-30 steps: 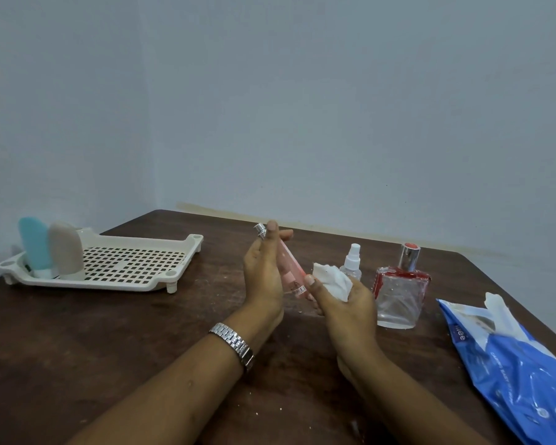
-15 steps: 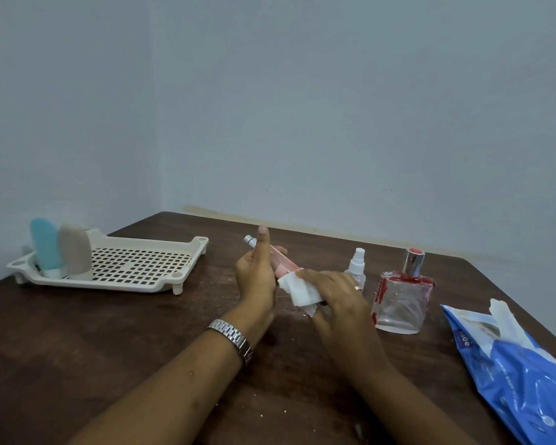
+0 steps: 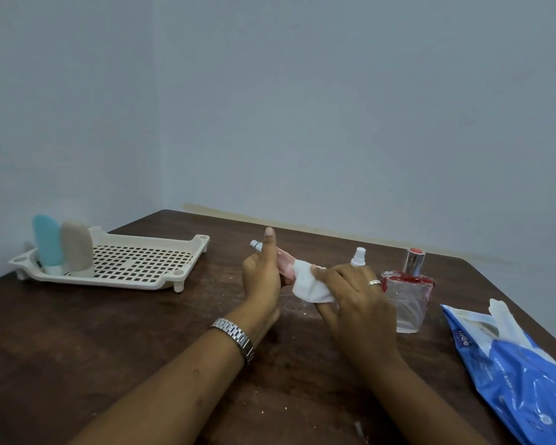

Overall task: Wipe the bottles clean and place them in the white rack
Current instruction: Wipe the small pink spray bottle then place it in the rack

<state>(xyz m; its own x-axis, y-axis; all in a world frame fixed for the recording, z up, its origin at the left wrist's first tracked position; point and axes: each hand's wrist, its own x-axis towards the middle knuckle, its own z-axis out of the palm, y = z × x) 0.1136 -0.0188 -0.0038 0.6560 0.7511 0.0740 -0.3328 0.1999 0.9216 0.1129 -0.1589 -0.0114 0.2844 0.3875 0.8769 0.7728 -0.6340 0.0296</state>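
Left hand (image 3: 260, 277) grips the pink bottle (image 3: 281, 261), tilted above the dark wooden table (image 3: 77, 342) (scuffed, white flecks). Right hand (image 3: 357, 300) pinches a white wipe (image 3: 308, 284) around the bottle's lower end. White rack (image 3: 135, 268) sits far left, near the corner of the pale blue-grey walls (image 3: 334, 107).

Pink bottle (image 3: 284, 264), white wipe (image 3: 309, 284), cream-white rack (image 3: 109, 281) (grid of square holes), teal bottle (image 3: 47, 242), beige bottle (image 3: 77, 248), dark brown table (image 3: 77, 332).
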